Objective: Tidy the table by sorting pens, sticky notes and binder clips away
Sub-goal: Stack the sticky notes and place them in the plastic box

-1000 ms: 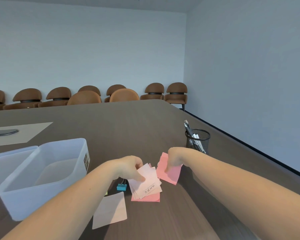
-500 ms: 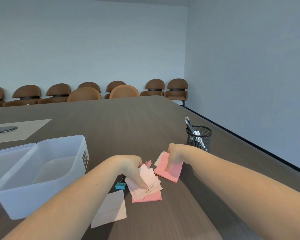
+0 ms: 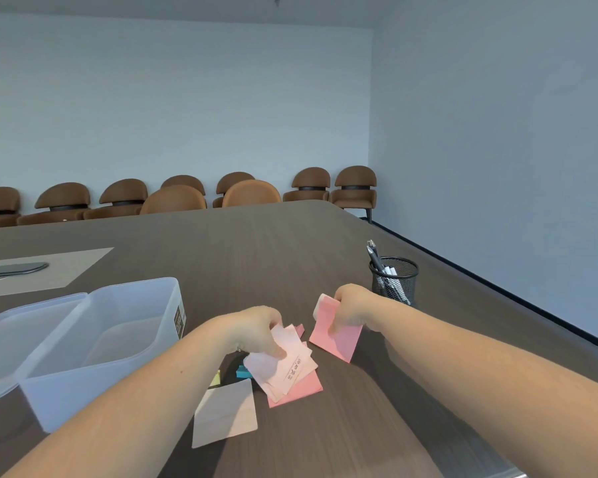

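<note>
My left hand (image 3: 256,331) pinches a fan of pale pink sticky notes (image 3: 283,369) that rests over a darker pink note (image 3: 302,389) on the table. My right hand (image 3: 351,305) grips a small pad of pink sticky notes (image 3: 337,341), tilted up off the table. A pale loose sticky note (image 3: 225,412) lies in front of my left forearm. A blue binder clip (image 3: 244,372) and a bit of yellow note (image 3: 215,379) peek out beside that forearm. Pens (image 3: 377,262) stand in a black mesh cup (image 3: 394,281) just behind my right hand.
A translucent plastic box (image 3: 94,343) with its lid (image 3: 11,339) lying beside it stands at the left on the dark wooden table (image 3: 256,257). A beige mat (image 3: 66,267) with a dark object lies further left. Brown chairs (image 3: 242,193) line the far wall.
My right hand has lifted the pink pad a little higher and tilted it more upright. My left hand stays on the fan of pale notes. The camera has tipped slightly.
</note>
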`<state>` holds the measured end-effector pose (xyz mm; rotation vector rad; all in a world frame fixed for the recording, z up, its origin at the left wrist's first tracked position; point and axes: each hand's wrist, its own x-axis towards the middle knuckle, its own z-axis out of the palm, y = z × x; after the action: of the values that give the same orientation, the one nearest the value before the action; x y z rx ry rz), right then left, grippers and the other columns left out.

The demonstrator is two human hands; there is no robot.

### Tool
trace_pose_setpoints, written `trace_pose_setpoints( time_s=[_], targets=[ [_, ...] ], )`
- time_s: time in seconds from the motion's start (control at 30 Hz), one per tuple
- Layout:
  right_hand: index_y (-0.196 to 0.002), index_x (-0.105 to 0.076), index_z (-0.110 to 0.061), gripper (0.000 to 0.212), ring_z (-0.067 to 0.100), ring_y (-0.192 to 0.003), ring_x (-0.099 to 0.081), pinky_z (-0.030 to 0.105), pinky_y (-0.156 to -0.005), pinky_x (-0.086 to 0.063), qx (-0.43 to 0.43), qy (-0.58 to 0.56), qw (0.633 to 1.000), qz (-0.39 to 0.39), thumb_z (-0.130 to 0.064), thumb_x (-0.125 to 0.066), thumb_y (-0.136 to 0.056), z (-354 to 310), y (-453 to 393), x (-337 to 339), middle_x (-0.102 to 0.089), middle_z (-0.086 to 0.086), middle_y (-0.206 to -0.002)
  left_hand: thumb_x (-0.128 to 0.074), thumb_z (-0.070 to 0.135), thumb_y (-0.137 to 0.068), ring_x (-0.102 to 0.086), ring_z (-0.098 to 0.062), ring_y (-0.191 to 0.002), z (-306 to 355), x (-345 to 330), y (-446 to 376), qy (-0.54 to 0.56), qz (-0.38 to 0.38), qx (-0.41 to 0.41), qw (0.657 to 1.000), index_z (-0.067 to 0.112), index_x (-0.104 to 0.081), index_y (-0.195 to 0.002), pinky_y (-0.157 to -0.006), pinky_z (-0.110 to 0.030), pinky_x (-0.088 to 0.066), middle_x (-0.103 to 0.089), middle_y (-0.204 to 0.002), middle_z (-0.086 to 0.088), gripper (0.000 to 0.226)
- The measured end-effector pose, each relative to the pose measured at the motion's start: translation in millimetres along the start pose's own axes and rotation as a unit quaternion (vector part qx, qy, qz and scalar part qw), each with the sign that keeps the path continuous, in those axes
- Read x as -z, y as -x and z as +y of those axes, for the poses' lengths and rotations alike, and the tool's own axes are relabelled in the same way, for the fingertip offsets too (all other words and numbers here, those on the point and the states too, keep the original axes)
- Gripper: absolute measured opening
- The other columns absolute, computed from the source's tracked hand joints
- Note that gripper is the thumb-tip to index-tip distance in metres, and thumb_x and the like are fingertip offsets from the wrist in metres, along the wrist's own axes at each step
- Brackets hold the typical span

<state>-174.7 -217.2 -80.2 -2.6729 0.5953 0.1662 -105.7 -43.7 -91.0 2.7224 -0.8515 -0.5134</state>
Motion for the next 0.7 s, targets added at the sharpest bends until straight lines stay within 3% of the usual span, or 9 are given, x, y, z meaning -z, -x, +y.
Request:
trace_pose_setpoints(
  time_s=[0.17,0.33,0.4,0.57,0.7],
  targets=[
    [-0.12,-0.058,-0.002,0.047,0.024,-0.09,-0.054,0.028,-0.074,-0.044,0.02,-0.053,0.998,0.019,-0.014,-0.074,-0.078,-2,14,12,-0.055,0.007,-0.102,-0.072,0.023,-0.082,-0.057,-0.019,-0.107,2,19,20,0.058,0.054,0.014,0.997,0.018,-0.052,-0.126,-0.075,-0.027,-0.05,-0.056,-0.124,-0.002,0.049],
    [-0.116,-0.06,-0.003,0.042,0.025,-0.09,-0.057,0.028,-0.074,-0.045,0.031,-0.092,0.995,-0.001,-0.013,-0.074,-0.077,-7,32,20,-0.062,0.01,-0.103,-0.069,0.018,-0.083,-0.065,-0.02,-0.085,-12,33,48,0.1,0.024,0.036,0.994,0.012,-0.062,-0.09,-0.061,-0.023,-0.049,-0.067,-0.09,-0.003,0.012],
    [-0.113,-0.061,-0.004,0.039,0.024,-0.089,-0.058,0.028,-0.073,-0.046,0.035,-0.1,0.994,-0.018,-0.014,-0.074,-0.077,-9,39,22,-0.063,0.009,-0.103,-0.069,0.017,-0.083,-0.069,-0.023,-0.088,-19,35,61,0.124,0.004,0.047,0.991,0.014,-0.063,-0.086,-0.07,-0.029,-0.056,-0.07,-0.092,-0.005,0.008],
    [-0.104,-0.061,-0.005,0.031,0.024,-0.089,-0.058,0.026,-0.069,-0.046,0.051,-0.113,0.991,-0.046,-0.011,-0.074,-0.076,-16,53,19,-0.06,0.007,-0.098,-0.068,0.016,-0.085,-0.069,-0.021,-0.09,-35,32,86,0.11,-0.048,0.063,0.991,0.014,-0.062,-0.092,-0.067,-0.024,-0.055,-0.069,-0.095,-0.002,0.008],
    [-0.098,-0.06,-0.01,0.027,0.024,-0.086,-0.058,0.023,-0.059,-0.042,0.061,-0.102,0.992,-0.052,-0.011,-0.075,-0.075,-20,62,13,-0.06,0.008,-0.095,-0.072,0.022,-0.079,-0.066,-0.022,-0.095,-41,19,93,0.064,-0.056,0.06,0.995,0.015,-0.059,-0.097,-0.075,-0.03,-0.052,-0.065,-0.098,-0.002,0.023]
  ],
)
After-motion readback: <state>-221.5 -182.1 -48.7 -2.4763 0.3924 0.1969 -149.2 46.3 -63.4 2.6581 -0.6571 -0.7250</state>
